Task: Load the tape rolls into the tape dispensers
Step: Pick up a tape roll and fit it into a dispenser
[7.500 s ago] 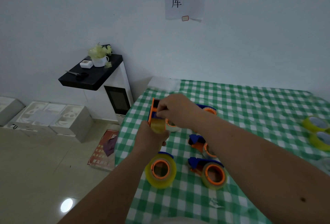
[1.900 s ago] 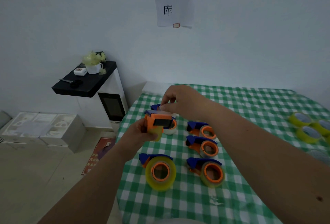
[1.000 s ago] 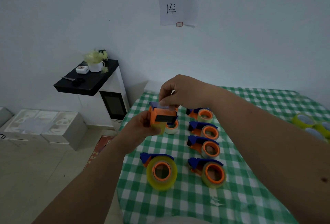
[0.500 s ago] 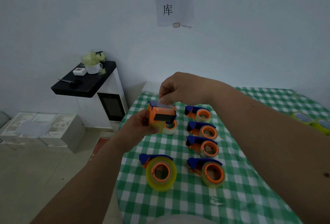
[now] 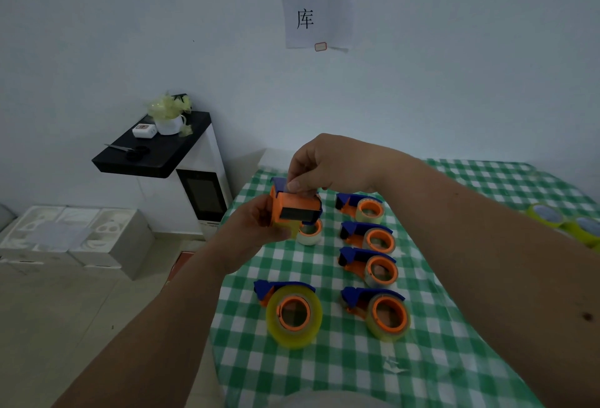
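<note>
As the right hand [image 5: 328, 164] is now lifting to pinch tape over its blade, the left hand [image 5: 256, 225] is gripping the dispenser [image 5: 293, 208] above the tabletop [image 5: 324, 365], suggesting threading is nearly finished.

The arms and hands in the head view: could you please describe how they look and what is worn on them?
Both forearms are bare, with no sleeves, gloves, watch or rings visible on the left hand or the right hand. A small dark mole marks the right forearm near the frame's right edge.
</note>
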